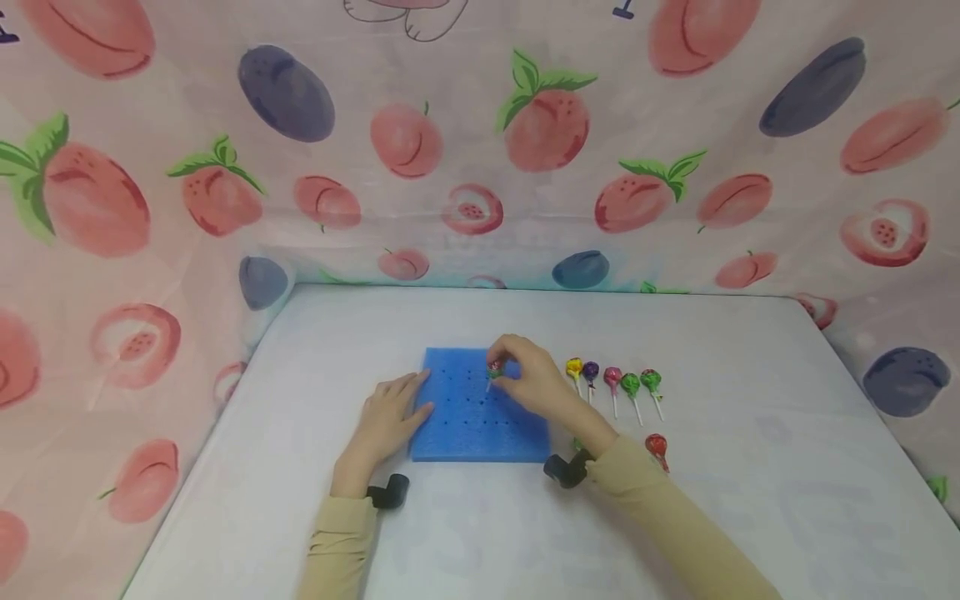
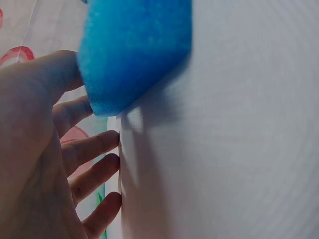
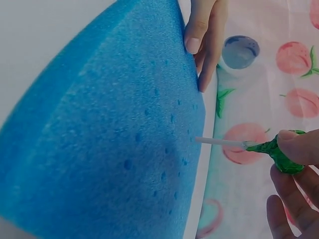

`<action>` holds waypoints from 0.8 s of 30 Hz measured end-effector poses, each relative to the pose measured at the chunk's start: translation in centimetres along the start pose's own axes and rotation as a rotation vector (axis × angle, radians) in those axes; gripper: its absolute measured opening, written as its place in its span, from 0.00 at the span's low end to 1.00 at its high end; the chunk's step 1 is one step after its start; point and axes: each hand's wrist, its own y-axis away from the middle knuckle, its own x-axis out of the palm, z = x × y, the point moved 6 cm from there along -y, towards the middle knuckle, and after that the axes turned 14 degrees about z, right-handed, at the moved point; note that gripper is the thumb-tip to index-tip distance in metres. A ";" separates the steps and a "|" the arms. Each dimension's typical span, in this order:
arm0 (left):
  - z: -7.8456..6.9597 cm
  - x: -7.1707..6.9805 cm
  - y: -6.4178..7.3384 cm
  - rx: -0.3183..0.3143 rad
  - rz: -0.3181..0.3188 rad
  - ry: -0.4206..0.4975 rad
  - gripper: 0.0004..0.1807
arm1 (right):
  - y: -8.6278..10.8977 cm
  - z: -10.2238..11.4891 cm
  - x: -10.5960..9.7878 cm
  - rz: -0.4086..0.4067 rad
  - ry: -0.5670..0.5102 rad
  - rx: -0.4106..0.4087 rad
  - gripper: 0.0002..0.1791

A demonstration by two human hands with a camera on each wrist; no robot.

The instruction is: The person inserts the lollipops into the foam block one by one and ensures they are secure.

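Observation:
A blue foam block (image 1: 450, 443) dotted with small holes lies flat on the white table. My right hand (image 1: 536, 379) is over its upper right part, pinching a green-wrapped lollipop (image 3: 288, 160) by the head between thumb and fingers. The white stick (image 3: 222, 142) points at the foam's holed face, its tip close to the surface in the right wrist view. At the block's left edge, my left hand (image 1: 386, 421) rests with fingers spread and fairly straight. The left wrist view shows its thumb and forefinger against the foam (image 2: 137, 59), the other fingertips at the tabletop.
Right of the block lies a row of lollipops: yellow (image 1: 574, 367), purple (image 1: 591, 371), pink (image 1: 613, 378), and two green ones (image 1: 631, 384). A red lollipop (image 1: 656, 447) lies nearer me, beside my right sleeve. Another green wrapper (image 1: 577, 445) is mostly hidden by my right wrist.

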 end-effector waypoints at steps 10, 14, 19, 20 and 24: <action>0.1 0.1 0.0 -0.005 0.000 -0.006 0.32 | -1.3 0.5 0.3 0.036 -0.024 -0.021 0.13; 0.1 0.2 0.0 -0.006 -0.002 -0.010 0.32 | -1.9 0.8 0.5 0.047 -0.015 -0.039 0.13; 0.2 0.3 0.0 -0.003 -0.007 -0.013 0.32 | -2.8 1.2 0.7 0.060 0.002 -0.045 0.13; 0.2 0.2 0.0 -0.002 -0.006 -0.012 0.32 | -3.0 1.3 0.8 0.063 0.007 -0.041 0.13; 0.2 0.2 0.0 -0.002 -0.008 -0.008 0.32 | -3.7 1.5 1.0 0.070 0.004 -0.056 0.12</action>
